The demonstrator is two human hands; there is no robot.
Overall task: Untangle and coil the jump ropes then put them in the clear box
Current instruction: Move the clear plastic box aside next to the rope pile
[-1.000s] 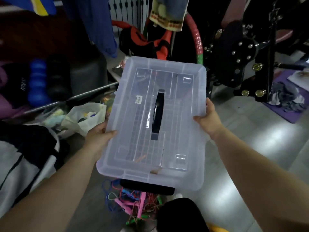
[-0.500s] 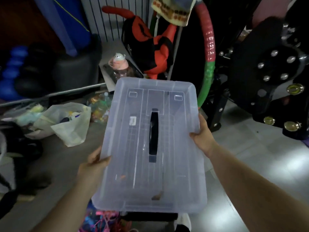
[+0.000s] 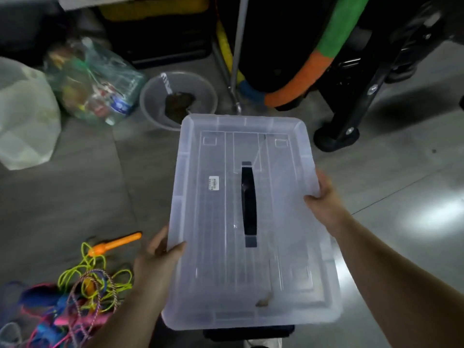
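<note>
The clear box hangs in the air in front of me, its see-through lid with a dark handle on top. My left hand grips its left rim and my right hand grips its right rim. On the grey floor at the lower left lies a tangle of jump ropes in yellow-green, blue, pink and braided cord, with an orange handle sticking out toward the box.
A grey basin with something dark in it stands beyond the box. Left of the basin sit a clear bag of bottles and a white bag. A black frame leg and an orange-green padded hoop stand at the back right.
The view has tipped down to the floor and the box has come lower. The rope tangle now shows at the lower left. Both hands keep hold of the box.
</note>
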